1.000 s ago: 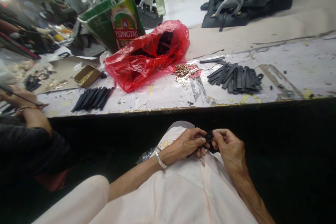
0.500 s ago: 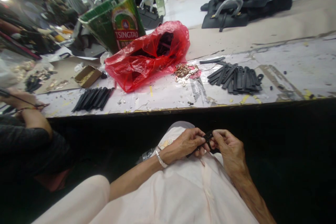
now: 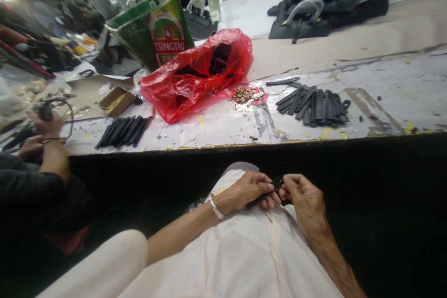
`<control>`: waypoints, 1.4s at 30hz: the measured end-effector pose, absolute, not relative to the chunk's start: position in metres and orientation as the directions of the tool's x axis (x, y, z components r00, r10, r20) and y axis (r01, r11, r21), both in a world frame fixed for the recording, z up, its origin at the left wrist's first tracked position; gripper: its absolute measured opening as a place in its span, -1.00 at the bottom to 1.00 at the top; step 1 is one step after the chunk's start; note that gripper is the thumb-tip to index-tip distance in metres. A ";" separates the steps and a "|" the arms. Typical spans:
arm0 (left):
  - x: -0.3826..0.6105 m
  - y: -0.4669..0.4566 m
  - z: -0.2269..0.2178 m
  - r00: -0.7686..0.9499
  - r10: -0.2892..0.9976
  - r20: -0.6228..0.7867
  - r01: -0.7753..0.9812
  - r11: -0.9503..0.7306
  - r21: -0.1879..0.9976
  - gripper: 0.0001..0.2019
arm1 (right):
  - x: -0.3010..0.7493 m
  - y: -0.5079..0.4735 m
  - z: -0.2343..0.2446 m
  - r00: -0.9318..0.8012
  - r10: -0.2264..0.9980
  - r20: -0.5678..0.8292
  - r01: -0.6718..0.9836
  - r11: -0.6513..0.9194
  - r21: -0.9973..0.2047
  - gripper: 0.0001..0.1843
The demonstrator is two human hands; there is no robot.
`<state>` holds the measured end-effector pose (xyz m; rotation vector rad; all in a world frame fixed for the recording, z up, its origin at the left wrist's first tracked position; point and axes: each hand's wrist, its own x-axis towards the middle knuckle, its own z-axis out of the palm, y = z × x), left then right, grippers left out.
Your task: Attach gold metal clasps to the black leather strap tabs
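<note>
Head view: our left grip [image 3: 249, 191] and right grip [image 3: 305, 198] are both clamped on a black strap [image 3: 261, 199], held over our lap [image 3: 244, 251], below the table [image 3: 394, 102]. Pinching it between close-set fingertips seems the steadiest hold, though our fingers partly hide the strap's end. More black straps [image 3: 312, 107] lie on the table, near metal fittings [image 3: 246, 94].

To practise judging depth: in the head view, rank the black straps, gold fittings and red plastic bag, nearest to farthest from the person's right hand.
Right hand:
1. Black straps, ahead
2. Gold fittings, further left
3. Red plastic bag, leftmost
</note>
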<state>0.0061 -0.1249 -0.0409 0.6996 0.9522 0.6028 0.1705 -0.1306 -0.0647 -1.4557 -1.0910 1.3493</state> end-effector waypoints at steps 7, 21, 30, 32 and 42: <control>0.011 -0.127 -0.038 0.376 0.813 -0.445 -0.136 0.523 0.841 -0.61 | 0.169 -0.127 -0.063 0.069 0.967 -0.246 0.112 -0.252 -0.961 -0.60; 0.010 -0.126 -0.035 0.373 0.826 -0.424 -0.085 0.485 0.871 -0.67 | 0.165 -0.126 -0.059 0.066 0.947 -0.315 -0.013 -0.315 -0.949 -0.55; 0.013 -0.121 -0.035 0.262 0.902 -0.343 0.161 0.309 0.937 -0.83 | 0.163 -0.126 -0.061 0.050 0.934 -0.353 -0.058 -0.350 -0.935 -0.53; 0.012 -0.122 -0.032 0.268 0.901 -0.342 0.182 0.302 0.936 -0.84 | 0.164 -0.125 -0.061 0.044 0.935 -0.352 -0.046 -0.350 -0.936 -0.52; 0.015 -0.121 -0.033 0.259 0.901 -0.349 0.096 0.336 0.937 -0.83 | 0.163 -0.124 -0.060 -0.008 0.949 -0.314 0.044 -0.314 -0.948 -0.56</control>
